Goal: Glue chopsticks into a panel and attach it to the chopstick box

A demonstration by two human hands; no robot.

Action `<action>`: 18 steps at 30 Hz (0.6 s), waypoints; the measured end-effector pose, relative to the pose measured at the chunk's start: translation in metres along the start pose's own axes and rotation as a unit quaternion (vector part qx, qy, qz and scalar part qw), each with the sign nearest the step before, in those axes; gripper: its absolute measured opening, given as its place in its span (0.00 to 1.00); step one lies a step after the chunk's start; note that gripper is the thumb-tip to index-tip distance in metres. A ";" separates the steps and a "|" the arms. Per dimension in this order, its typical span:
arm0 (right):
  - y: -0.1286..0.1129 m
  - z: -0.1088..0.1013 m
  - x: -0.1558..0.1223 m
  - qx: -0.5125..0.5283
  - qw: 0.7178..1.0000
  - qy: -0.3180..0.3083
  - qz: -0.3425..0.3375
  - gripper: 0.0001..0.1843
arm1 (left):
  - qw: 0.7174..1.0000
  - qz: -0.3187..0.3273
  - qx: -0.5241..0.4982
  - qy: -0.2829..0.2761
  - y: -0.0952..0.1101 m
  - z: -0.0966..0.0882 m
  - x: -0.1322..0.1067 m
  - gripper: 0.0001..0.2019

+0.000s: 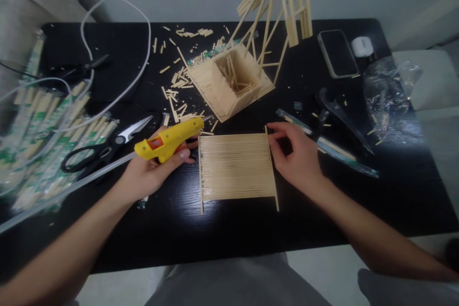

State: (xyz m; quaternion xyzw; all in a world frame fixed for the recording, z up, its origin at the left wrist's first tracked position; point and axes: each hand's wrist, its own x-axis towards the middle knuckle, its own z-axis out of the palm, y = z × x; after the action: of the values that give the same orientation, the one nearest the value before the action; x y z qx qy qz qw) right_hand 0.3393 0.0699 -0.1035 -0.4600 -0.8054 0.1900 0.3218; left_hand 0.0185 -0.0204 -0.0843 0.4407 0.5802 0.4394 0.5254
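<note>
**Glue gun at one corner, fingertips at the other**

The left grip (pixel 154 169) is wrapped tight around the yellow glue gun (pixel 168 141), fingers curled under the body and thumb along the near side, pressed shut on the handle. The nozzle points right and slightly away from the person, and its tip sits just beside the far-left corner of the stick panel (pixel 236 167). A pale glue rod (pixel 71 184) trails out of the back of the gun, low and to the left.

Across the panel, the right grip (pixel 297 158) has its thumb and fingertips pinched together on the far-right corner, where the right-hand rail pokes out. The rest of that hand rests on the surface (pixel 229 229) just right of the panel.

The panel lies flat between the two hands. Its many sticks run left to right, and a crossing rail sits at each side edge, running near to far. The gun is touching-close at the far left, and the right hand is already in contact at the far right.

Further out, black-handled scissors (pixel 103 150) lie behind the gun. A square stick box (pixel 231 83) stands beyond the panel, ringed by offcuts, and an open stick frame (pixel 283 5) leans above it. Wrapped stick packets (pixel 43 138) are heaped on the far left, and a phone (pixel 337 52) lies at the far right.
</note>
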 end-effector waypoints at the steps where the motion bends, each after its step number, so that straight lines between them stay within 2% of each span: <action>1: 0.001 0.001 0.000 0.001 1.000 0.003 -0.004 0.14 | 1.000 0.000 0.002 -0.001 0.000 0.000 0.000 0.12; 12: 0.010 0.003 0.001 0.025 1.000 -0.005 -0.011 0.16 | 1.000 0.014 0.007 -0.003 0.000 0.002 0.002 0.18; 18: 0.012 0.005 0.001 0.040 0.999 -0.009 -0.001 0.15 | 0.998 0.052 0.032 0.004 -0.005 0.004 0.003 0.18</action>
State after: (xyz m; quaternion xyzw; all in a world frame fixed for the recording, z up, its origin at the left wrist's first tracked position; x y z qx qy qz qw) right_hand 0.3428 0.0770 -0.1135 -0.4441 -0.8007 0.2259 0.3326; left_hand 0.0216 -0.0183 -0.0899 0.4855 0.5723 0.4487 0.4851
